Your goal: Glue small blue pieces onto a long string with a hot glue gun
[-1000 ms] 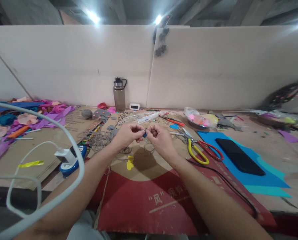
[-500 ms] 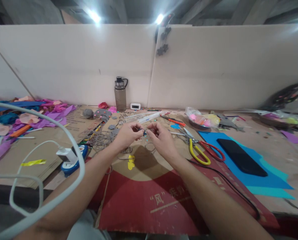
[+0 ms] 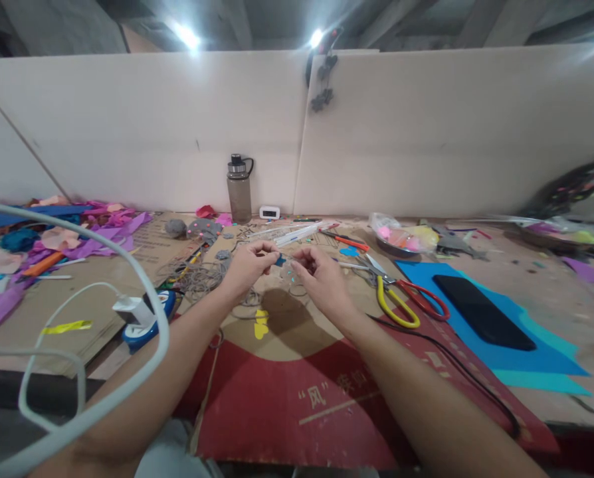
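My left hand (image 3: 251, 267) is closed in a pinch on a small blue felt-like piece (image 3: 280, 260). Across a narrow gap, my right hand (image 3: 319, 275) pinches what looks like a thin grey string (image 3: 288, 256), which runs toward the blue piece; the fingers partly hide it. Both hands are raised over a cardboard sheet (image 3: 277, 411) with a red printed part. On that sheet below them lies a yellow cut-out (image 3: 261, 324). Left of my left hand is a loose tangle of grey cord (image 3: 192, 277).
Scissors (image 3: 396, 295) with one yellow and one red handle lie to the right, beside a black phone (image 3: 484, 312) on blue sheets (image 3: 551, 355). A bottle (image 3: 240, 192) stands at the back. At left, a white cable (image 3: 163, 318) loops above a blue power strip (image 3: 150, 325).
My hands have drawn slightly apart, the left one moving a little left. More of the blue piece now shows at the left fingertips.
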Motion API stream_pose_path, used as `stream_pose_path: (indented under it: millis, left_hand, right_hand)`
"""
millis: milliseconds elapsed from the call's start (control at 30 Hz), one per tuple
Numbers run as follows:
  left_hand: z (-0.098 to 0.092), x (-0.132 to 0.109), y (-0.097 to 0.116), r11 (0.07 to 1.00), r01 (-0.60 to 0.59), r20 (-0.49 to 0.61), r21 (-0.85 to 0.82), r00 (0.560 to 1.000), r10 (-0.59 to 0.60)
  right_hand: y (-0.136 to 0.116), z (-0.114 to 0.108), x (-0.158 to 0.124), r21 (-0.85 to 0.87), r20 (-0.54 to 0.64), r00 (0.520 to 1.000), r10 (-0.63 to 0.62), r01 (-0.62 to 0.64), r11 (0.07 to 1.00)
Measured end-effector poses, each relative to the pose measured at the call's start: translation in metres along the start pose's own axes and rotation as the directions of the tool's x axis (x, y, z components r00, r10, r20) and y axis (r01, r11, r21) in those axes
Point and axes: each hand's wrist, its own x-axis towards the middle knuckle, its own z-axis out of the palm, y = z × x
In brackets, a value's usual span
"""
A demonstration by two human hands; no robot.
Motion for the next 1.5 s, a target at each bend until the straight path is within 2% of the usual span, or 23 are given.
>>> stream_pose_path:
  millis: [233, 467, 600, 767, 900, 1000, 1100, 1233, 1300, 1333, 1367, 1400, 1433, 1467, 1500]
  left_hand:
    - [0.0, 0.003, -0.005, 0.995, 0.035, -0.033, -0.097, 0.999, -0.038]
    - [-0.003, 0.005, -0.008, 0.977, 0.065, -0.025, -0.201, 0.997, -0.072]
    - [-0.015, 0.013, -0.009, 0.97, 0.043, -0.132, -0.239, 0.988, -0.076]
    - [-0.039, 0.027, -0.013, 0.93, -0.031, -0.355, -0.366, 0.929, -0.109]
    - [-0.058, 0.037, -0.021, 0.886, -0.094, -0.516, -0.453, 0.839, -0.175]
    - [-0.066, 0.04, -0.024, 0.858, -0.122, -0.594, -0.5, 0.769, -0.237]
    - [-0.066, 0.039, -0.026, 0.831, -0.087, -0.578, -0.549, 0.758, -0.303]
    - [-0.06, 0.039, -0.026, 0.807, -0.122, -0.55, -0.578, 0.789, -0.274]
    - [-0.058, 0.038, -0.023, 0.81, -0.133, -0.519, -0.571, 0.823, -0.231]
    - [-0.058, 0.038, -0.021, 0.81, -0.14, -0.502, -0.57, 0.839, -0.208]
    - [-0.058, 0.038, -0.018, 0.809, -0.151, -0.484, -0.569, 0.856, -0.181]
    - [-0.058, 0.037, -0.014, 0.807, -0.168, -0.467, -0.567, 0.872, -0.146]
    - [-0.058, 0.036, -0.011, 0.808, -0.202, -0.464, -0.553, 0.88, -0.098]
    - [-0.058, 0.034, -0.008, 0.817, -0.228, -0.455, -0.529, 0.889, -0.047]
    - [-0.057, 0.032, -0.005, 0.832, -0.241, -0.437, -0.5, 0.899, -0.002]
  right_hand:
    - [-0.001, 0.001, -0.002, -0.06, -0.01, 1.0, -0.012, 0.011, 0.998]
    - [-0.003, 0.0, -0.001, -0.007, 0.047, 0.999, 0.015, -0.014, 1.0]
    - [-0.003, -0.004, 0.0, 0.097, 0.108, 0.991, 0.076, -0.087, 0.992]
    - [-0.007, -0.014, 0.0, 0.288, 0.179, 0.964, 0.197, -0.242, 0.927]
    - [-0.009, -0.026, 0.002, 0.471, 0.246, 0.941, 0.233, -0.326, 0.82]
    - [-0.016, -0.04, 0.003, 0.554, 0.242, 0.943, 0.228, -0.327, 0.766]
    - [-0.026, -0.054, 0.0, 0.62, 0.234, 0.951, 0.204, -0.307, 0.722]
    - [-0.034, -0.063, -0.007, 0.686, 0.281, 0.955, 0.089, -0.266, 0.677]
    - [-0.038, -0.063, -0.009, 0.637, 0.392, 0.92, 0.0, -0.272, 0.721]
    - [-0.04, -0.062, -0.009, 0.575, 0.493, 0.867, -0.064, -0.27, 0.773]
    - [-0.042, -0.06, -0.009, 0.492, 0.605, 0.786, -0.128, -0.242, 0.836]
    - [-0.044, -0.058, -0.009, 0.399, 0.712, 0.68, -0.176, -0.186, 0.898]
    - [-0.044, -0.056, -0.008, 0.306, 0.786, 0.585, -0.199, -0.089, 0.948]
    - [-0.043, -0.053, -0.007, 0.242, 0.801, 0.562, -0.207, 0.014, 0.97]
    - [-0.04, -0.05, -0.005, 0.164, 0.782, 0.594, -0.188, 0.094, 0.982]
